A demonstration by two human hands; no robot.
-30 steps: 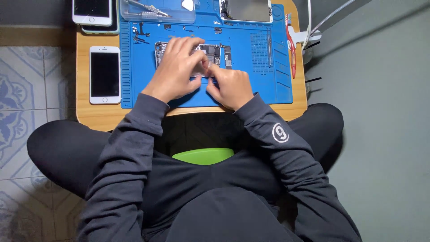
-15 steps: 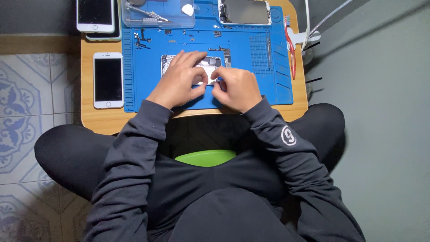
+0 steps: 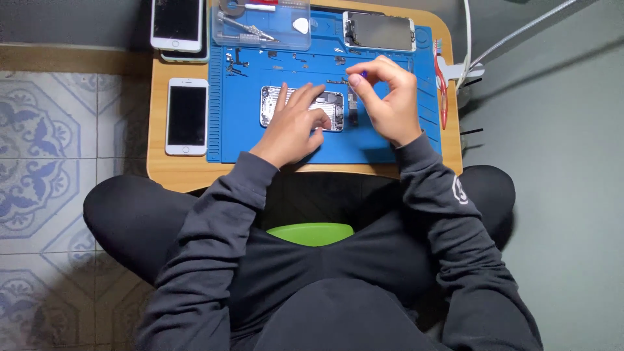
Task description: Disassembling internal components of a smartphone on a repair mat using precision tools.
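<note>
An opened phone body [image 3: 270, 107] with bare metal insides lies in the middle of a blue work mat [image 3: 383, 146] on a small wooden table [image 3: 159, 172]. My left hand [image 3: 296, 123] rests flat on it, fingers spread over its right half. My right hand [image 3: 387, 97] is lifted just right of the phone body, fingers pinched on a small tool with a blue tip [image 3: 363, 74]. A detached screen panel [image 3: 380, 31] lies at the mat's far right corner.
A white phone [image 3: 187, 116] lies left of the mat, another white phone [image 3: 177, 25] beyond it. A clear tray [image 3: 260, 29] with tools and a white pick sits at the back. Red-handled tool [image 3: 443, 97] lies at the right edge. Small loose parts dot the mat.
My right hand has lifted off the phone body and moved up and right with the small tool. My left hand stays on the phone body.
</note>
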